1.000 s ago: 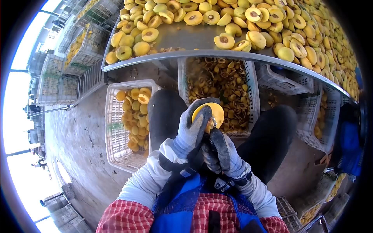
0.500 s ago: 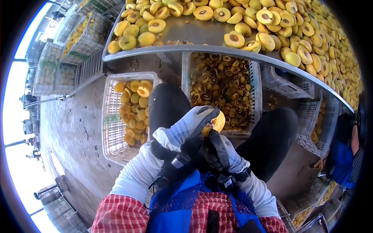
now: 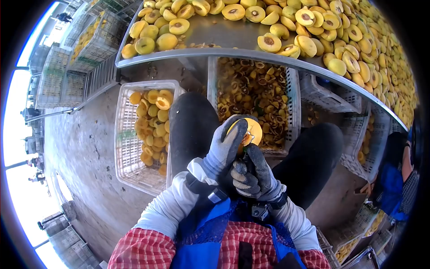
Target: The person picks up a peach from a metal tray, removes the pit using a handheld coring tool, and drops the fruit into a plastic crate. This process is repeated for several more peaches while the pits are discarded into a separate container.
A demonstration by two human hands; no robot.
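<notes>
A yellow fruit half (image 3: 253,130) is held by my gloved left hand (image 3: 226,142), its cut face showing, above the gap between my knees. My gloved right hand (image 3: 256,175) is closed just below it, around a small tool whose metal tip (image 3: 251,136) touches the brownish centre of the fruit. The tool's handle is hidden in my fingers. Beneath the hands, a white crate (image 3: 293,107) holds brown-yellow fruit scraps (image 3: 251,94).
A metal table (image 3: 224,33) across the top bears many fruit halves (image 3: 354,62). At my left knee, a white crate (image 3: 123,148) contains yellow halves. Stacked crates (image 3: 56,80) stand far left. Another person's blue clothing (image 3: 390,188) shows at the right edge.
My left hand has turned more upright around the fruit, whose cut face now shows more. My right hand's fingers have curled in, and the metal tip has come into view at the centre.
</notes>
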